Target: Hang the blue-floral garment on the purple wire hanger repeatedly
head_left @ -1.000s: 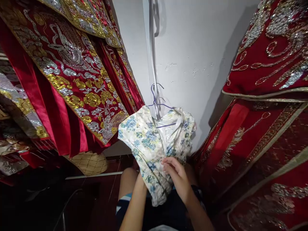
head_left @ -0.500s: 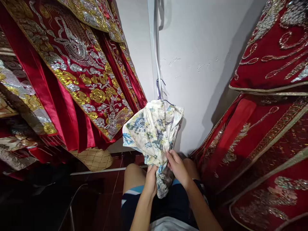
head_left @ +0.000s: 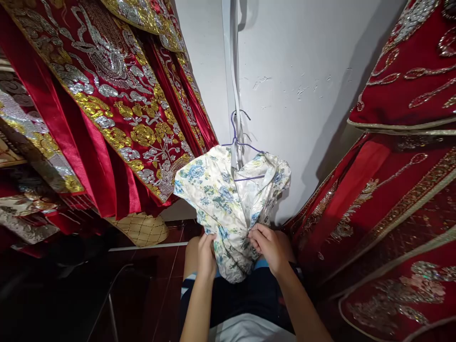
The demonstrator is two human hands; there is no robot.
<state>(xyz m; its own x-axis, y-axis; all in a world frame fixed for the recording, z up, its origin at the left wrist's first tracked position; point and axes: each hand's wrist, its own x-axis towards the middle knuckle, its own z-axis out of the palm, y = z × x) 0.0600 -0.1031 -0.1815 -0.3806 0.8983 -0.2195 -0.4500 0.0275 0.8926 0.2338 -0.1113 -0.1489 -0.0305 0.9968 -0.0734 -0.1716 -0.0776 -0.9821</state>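
A cream blouse (head_left: 221, 199) with blue and yellow flowers hangs on a thin purple wire hanger (head_left: 234, 130), spread out above my lap. Its neckline gapes, and the hanger's lower bar shows through the opening. My left hand (head_left: 207, 251) pinches the blouse's left side near the lower end. On the front edge, right of the middle, the fingers of my right hand (head_left: 264, 241) are closed on the cloth. The lower end of the blouse lies bunched over my lap.
Red costumes with gold and silver sequins (head_left: 142, 128) hang at the left. More beaded red garments (head_left: 356, 190) hang close on the right. Behind the hanger is a white wall (head_left: 292, 57) with a pale vertical strip (head_left: 230, 61). Dark red tiles (head_left: 149, 285) cover the floor.
The blouse has spread wider and turned more face-on, showing its right sleeve and more of the hanger. My left hand has moved left to the blouse's side; my right hand stays at the front edge.
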